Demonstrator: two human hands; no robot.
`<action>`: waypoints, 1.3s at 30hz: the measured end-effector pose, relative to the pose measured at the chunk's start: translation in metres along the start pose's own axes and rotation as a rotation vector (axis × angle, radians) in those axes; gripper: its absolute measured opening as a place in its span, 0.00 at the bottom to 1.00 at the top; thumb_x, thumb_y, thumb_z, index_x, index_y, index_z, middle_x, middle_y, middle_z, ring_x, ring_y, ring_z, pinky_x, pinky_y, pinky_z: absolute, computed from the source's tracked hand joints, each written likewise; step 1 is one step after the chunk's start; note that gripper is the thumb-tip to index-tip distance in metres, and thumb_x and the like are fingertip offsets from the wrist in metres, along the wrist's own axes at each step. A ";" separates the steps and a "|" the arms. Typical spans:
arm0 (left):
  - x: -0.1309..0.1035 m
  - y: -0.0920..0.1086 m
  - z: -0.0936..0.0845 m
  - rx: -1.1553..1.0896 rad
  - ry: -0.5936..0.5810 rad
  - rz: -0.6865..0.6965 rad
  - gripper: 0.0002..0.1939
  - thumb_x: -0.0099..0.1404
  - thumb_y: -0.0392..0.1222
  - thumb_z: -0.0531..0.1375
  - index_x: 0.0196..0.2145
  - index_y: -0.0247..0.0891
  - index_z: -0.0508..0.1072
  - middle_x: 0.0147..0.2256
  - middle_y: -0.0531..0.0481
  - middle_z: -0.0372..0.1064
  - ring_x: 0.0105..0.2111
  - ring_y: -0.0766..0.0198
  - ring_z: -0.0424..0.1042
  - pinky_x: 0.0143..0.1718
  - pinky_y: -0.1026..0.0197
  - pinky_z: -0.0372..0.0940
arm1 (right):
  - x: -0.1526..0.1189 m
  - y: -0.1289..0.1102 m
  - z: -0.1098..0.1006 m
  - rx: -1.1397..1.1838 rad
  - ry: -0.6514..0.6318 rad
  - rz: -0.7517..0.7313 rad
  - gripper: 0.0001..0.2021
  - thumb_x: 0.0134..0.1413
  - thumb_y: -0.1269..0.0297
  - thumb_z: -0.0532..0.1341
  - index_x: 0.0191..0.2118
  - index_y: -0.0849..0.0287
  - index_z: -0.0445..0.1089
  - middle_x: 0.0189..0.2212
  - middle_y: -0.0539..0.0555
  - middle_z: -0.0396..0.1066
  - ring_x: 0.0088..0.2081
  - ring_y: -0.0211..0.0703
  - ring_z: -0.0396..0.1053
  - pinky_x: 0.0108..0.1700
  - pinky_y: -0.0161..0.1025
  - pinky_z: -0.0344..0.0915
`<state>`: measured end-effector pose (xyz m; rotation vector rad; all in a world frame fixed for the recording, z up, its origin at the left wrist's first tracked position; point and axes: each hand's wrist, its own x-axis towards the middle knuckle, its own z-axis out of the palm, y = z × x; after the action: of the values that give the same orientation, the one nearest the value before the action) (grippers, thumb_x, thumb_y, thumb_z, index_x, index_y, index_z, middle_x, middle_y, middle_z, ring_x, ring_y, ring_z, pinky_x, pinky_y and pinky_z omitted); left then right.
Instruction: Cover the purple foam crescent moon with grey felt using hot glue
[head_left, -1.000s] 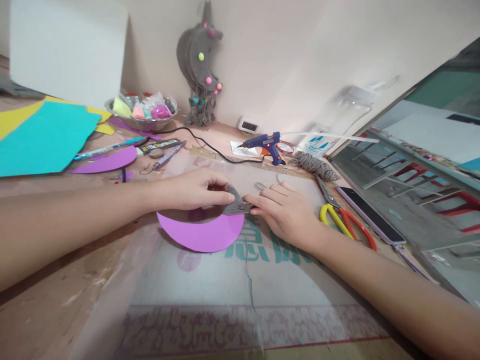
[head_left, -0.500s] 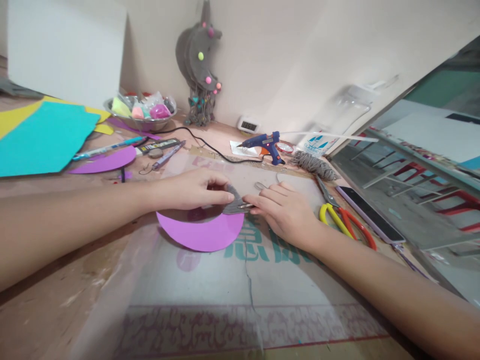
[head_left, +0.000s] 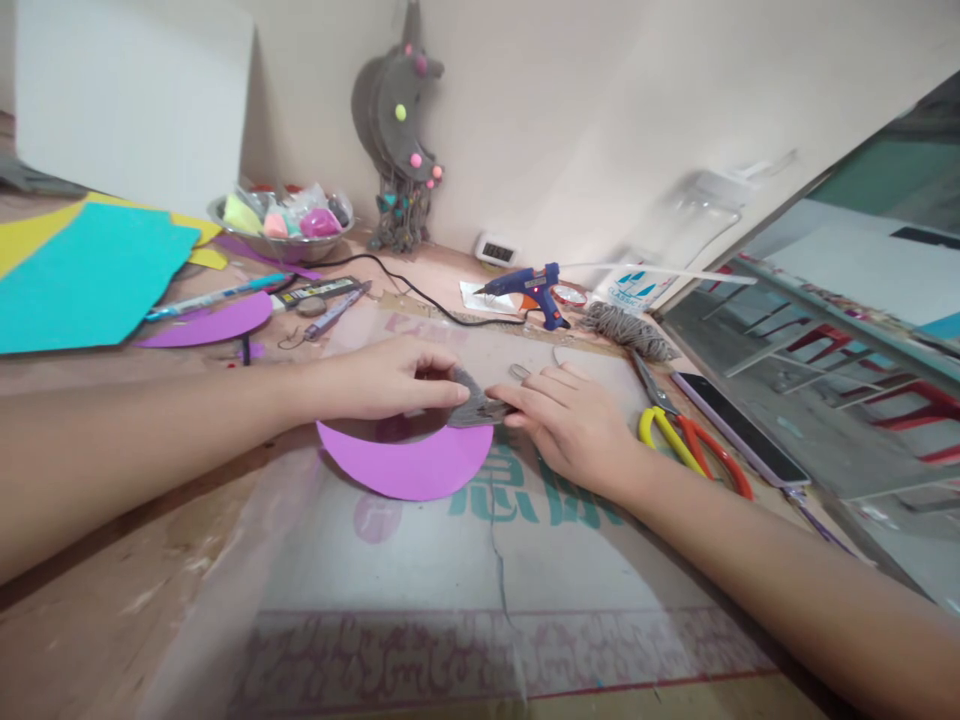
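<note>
A purple paper crescent (head_left: 416, 468) lies curved side down on the printed plastic sheet (head_left: 360, 590). Gray yarn-like material (head_left: 474, 400) covers its right end. My left hand (head_left: 397, 378) pinches this gray part between thumb and fingers. From the right, my right hand (head_left: 566, 415) presses its closed fingertips on the tip of the gray part, where a strand loops out behind the fingers. What lies under those fingertips is partly hidden.
A blue glue gun (head_left: 536, 290) stands behind my hands, beside a gray yarn bundle (head_left: 630, 330). Scissors (head_left: 682, 430) and a phone (head_left: 739, 425) lie right. Turquoise sheets (head_left: 97, 280), pens and a metal bowl (head_left: 281, 240) of clay packets are left.
The purple crescent has shifted slightly to the right. Both hands stay nearly in place, with a small change at the right fingertips.
</note>
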<state>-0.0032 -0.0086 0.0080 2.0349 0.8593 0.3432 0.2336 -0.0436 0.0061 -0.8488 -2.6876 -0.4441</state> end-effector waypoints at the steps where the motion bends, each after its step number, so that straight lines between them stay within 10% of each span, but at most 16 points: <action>1: 0.000 0.000 0.000 0.004 0.001 0.003 0.14 0.63 0.49 0.53 0.30 0.36 0.70 0.24 0.53 0.68 0.23 0.70 0.66 0.25 0.67 0.59 | 0.000 0.000 0.000 -0.004 -0.001 -0.002 0.16 0.64 0.61 0.48 0.47 0.63 0.69 0.27 0.54 0.67 0.30 0.41 0.60 0.33 0.39 0.52; 26: 0.000 0.000 -0.001 0.057 0.012 0.023 0.15 0.62 0.50 0.53 0.28 0.36 0.69 0.24 0.53 0.68 0.24 0.69 0.65 0.26 0.67 0.58 | 0.000 -0.001 0.001 0.015 0.003 -0.004 0.15 0.64 0.62 0.49 0.45 0.63 0.69 0.27 0.54 0.69 0.30 0.41 0.61 0.33 0.38 0.54; 32: 0.000 0.002 -0.001 0.011 -0.024 -0.005 0.14 0.63 0.49 0.52 0.30 0.36 0.69 0.23 0.53 0.67 0.22 0.69 0.65 0.25 0.67 0.58 | -0.004 -0.002 0.000 0.168 0.063 0.139 0.15 0.62 0.61 0.50 0.47 0.63 0.66 0.37 0.58 0.72 0.35 0.44 0.66 0.38 0.41 0.61; 39: 0.002 -0.003 0.000 0.069 0.037 0.067 0.15 0.62 0.50 0.53 0.28 0.35 0.69 0.24 0.55 0.65 0.24 0.70 0.63 0.25 0.67 0.56 | 0.007 -0.013 -0.013 0.648 0.130 0.613 0.08 0.56 0.60 0.58 0.33 0.59 0.70 0.26 0.50 0.70 0.26 0.37 0.66 0.27 0.35 0.60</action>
<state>-0.0027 -0.0059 0.0057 2.1309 0.8374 0.3946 0.2222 -0.0553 0.0181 -1.2751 -2.0730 0.4645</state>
